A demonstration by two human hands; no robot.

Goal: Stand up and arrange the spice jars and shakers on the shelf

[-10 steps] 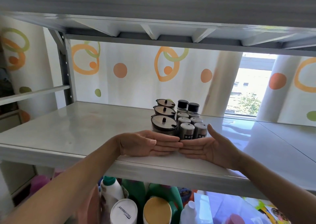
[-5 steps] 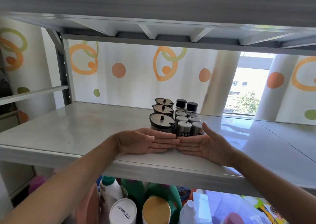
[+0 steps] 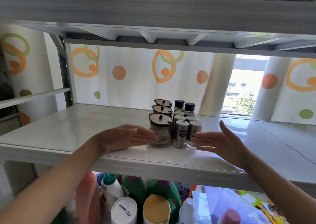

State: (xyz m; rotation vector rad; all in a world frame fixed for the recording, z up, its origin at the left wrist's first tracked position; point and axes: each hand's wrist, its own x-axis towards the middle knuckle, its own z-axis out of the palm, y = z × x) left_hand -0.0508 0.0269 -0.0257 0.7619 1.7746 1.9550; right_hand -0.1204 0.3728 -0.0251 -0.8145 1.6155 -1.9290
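Three round glass spice jars with dark lids stand upright in a column on the white shelf (image 3: 68,135); the nearest spice jar (image 3: 160,133) is in front. Right of them stand several slim steel shakers in two columns, the front shaker (image 3: 181,135) nearest me, with two black-capped bottles (image 3: 179,105) at the back. My left hand (image 3: 123,139) lies flat with straight fingers, its fingertips at the front jar's left side. My right hand (image 3: 220,141) is flat too, fingertips at the right front shaker (image 3: 195,131). Neither hand holds anything.
The upper shelf (image 3: 153,15) hangs low overhead. A grey upright post (image 3: 65,73) stands at the back left. Below the shelf sit detergent bottles (image 3: 111,191) and several capped containers. A patterned curtain (image 3: 119,73) and a window (image 3: 242,90) lie behind.
Both hands were together in front of the group, fingertips meeting. They have since parted sideways, the left one to the jar's left side and the right one to the shakers' right side.
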